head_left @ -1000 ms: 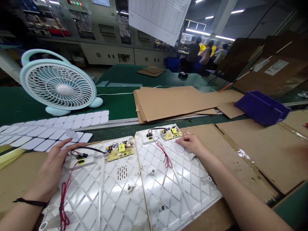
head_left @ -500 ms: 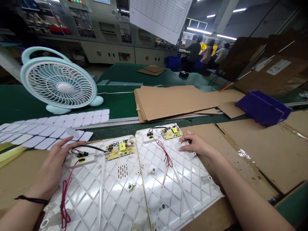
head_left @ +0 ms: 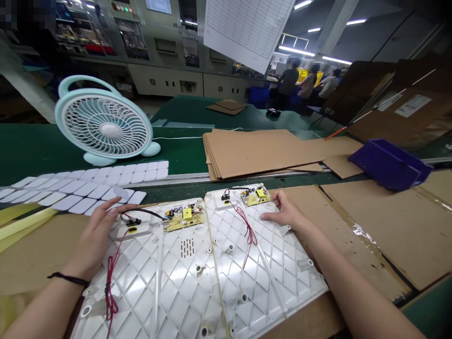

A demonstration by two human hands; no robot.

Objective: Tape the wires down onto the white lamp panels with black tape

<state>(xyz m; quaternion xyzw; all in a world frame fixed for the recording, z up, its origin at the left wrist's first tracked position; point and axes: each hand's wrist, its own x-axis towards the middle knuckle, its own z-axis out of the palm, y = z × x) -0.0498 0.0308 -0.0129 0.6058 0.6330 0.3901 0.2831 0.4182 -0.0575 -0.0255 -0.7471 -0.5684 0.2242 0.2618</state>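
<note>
I have the left hand spread, pinching nothing, just beside the black lead. Right hand is loosely open on the white ribbed panel — near its circuit board.

beige equipment cabinets along the far side, strip lights overhead

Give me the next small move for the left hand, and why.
Probably gather the loose red wire with the left hand. The wire trails in slack loops across the ribbed white plastic panel toward its near edge, and it looks unfastened in this view. The open hand lies right beside its upper end, so it seems the easiest thing to reach.
</note>
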